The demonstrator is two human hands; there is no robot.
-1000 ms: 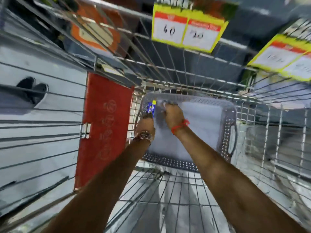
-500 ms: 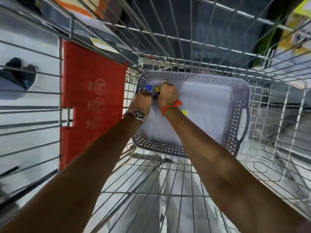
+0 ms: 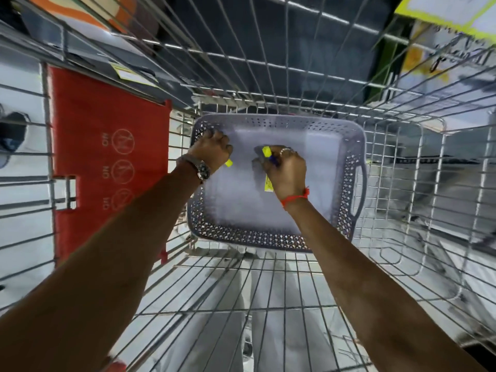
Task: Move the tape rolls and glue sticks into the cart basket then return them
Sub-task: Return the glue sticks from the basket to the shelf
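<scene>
Head view: inside the cart [image 3: 268,277], the left hand [image 3: 212,151], at 10 o'clock in the basket [image 3: 357,183], is closed around a glue stick [image 3: 228,163]. The right hand [image 3: 287,170], near basket centre, grips a second stick [image 3: 266,151], yellow cap at 12 o'clock.

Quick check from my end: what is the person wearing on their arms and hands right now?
Both forearms are bare, no sleeves in view. The left hand has a metal wristwatch on its wrist. The right hand has a red thread band tied at the wrist and a silvery ring on a finger.
</scene>
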